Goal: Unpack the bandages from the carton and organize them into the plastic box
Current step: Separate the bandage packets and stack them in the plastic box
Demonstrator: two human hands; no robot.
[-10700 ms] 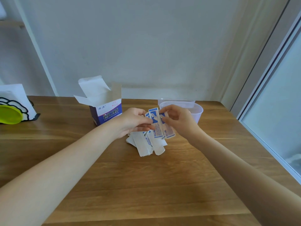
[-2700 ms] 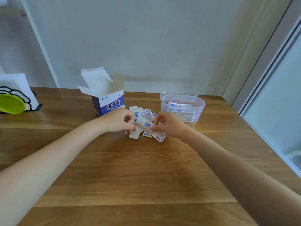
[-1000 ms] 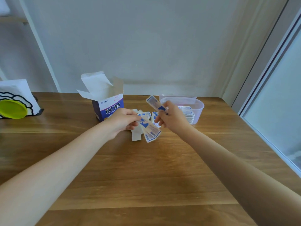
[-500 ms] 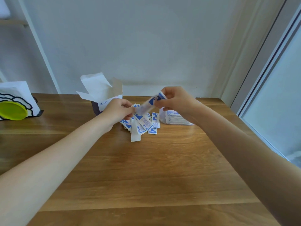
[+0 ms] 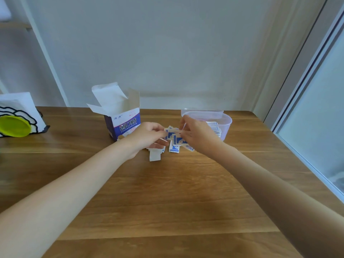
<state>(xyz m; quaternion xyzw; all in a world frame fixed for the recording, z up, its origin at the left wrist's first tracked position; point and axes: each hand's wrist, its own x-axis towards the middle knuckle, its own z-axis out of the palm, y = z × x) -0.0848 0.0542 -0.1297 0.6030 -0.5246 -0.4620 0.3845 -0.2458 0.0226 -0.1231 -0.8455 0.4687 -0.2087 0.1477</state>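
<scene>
An open blue and white carton (image 5: 124, 121) stands on the wooden table (image 5: 167, 198), flaps up. A loose pile of wrapped bandages (image 5: 174, 144) lies just right of it. My left hand (image 5: 147, 138) and my right hand (image 5: 197, 135) meet over the pile, and both pinch wrapped bandages at its top. Behind my right hand stands the clear plastic box (image 5: 226, 123) with a stack of bandages inside; my hand hides part of it.
A white napkin holder with a yellow-green disc (image 5: 14, 125) stands at the table's left edge. A wall runs along the far side and a window frame (image 5: 307, 112) along the right.
My right hand came back from the plastic box, where it carried a bandage, down to the pile. My left hand stayed at the pile.
</scene>
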